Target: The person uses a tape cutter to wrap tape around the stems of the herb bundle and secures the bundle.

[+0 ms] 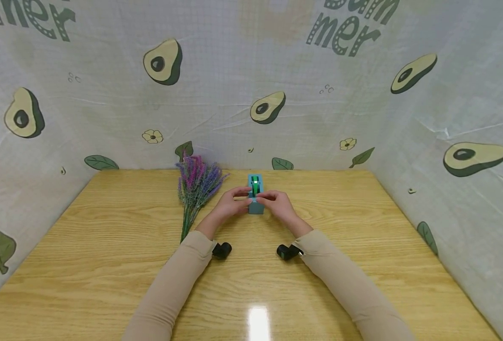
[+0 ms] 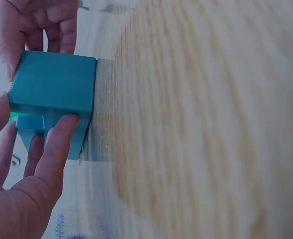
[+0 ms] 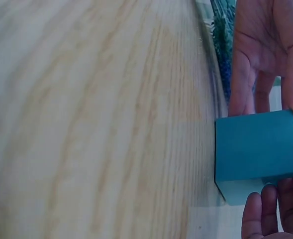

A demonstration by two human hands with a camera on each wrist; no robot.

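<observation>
A teal tape dispenser point(image 1: 256, 208) with a green tape roll point(image 1: 255, 184) stands upright on the table. My left hand point(image 1: 231, 201) holds its left side, fingers along the wall and thumb by the serrated cutter edge. From the right, my right hand point(image 1: 278, 204) holds it too, thumb and forefinger close together by the cutter. In the left wrist view, the dispenser's flat end point(image 2: 54, 82) lies between both hands. The right wrist view shows that same end point(image 3: 255, 147), with my right fingers point(image 3: 255, 214) bent against the side. Any loose tape end between the fingertips is hidden.
A bunch of purple and pink artificial lavender point(image 1: 196, 184) lies left of the dispenser, stems toward me. The wooden table point(image 1: 362, 265) meets a patterned cloth point(image 1: 217, 104) hung at the back and sides. Each wrist carries a small black camera point(image 1: 222, 250).
</observation>
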